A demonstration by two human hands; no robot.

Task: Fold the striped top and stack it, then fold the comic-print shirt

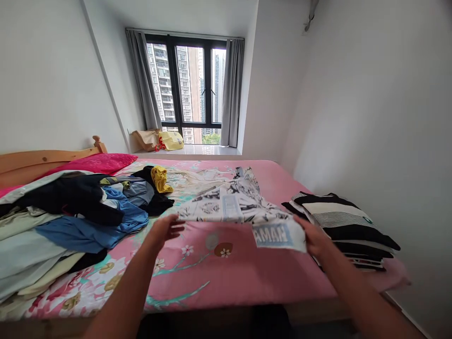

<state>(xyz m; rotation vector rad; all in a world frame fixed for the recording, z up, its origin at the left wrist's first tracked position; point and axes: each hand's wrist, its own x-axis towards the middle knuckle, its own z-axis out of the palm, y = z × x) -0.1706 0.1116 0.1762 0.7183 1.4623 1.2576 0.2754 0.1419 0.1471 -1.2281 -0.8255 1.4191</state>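
Note:
A white shirt [226, 202] with black print and light blue patches lies spread over the bed, its near edge lifted a little. My left hand [163, 233] has the shirt's left near corner between thumb and fingers. At the opposite corner, my right hand [314, 238] is closed on the fabric. Pale blue lettering shows on a flap hanging beside the right hand. Just beyond that hand stands a stack of folded clothes [339, 216], mostly black, white and striped.
Loose clothes [88, 207] in dark, blue, cream and yellow are heaped on the left of the bed [226, 278]. Behind them lie a bright pink pillow [106, 162] and a wooden headboard [45, 160]. Bags [171, 140] sit on the windowsill. A wall borders the bed's right side.

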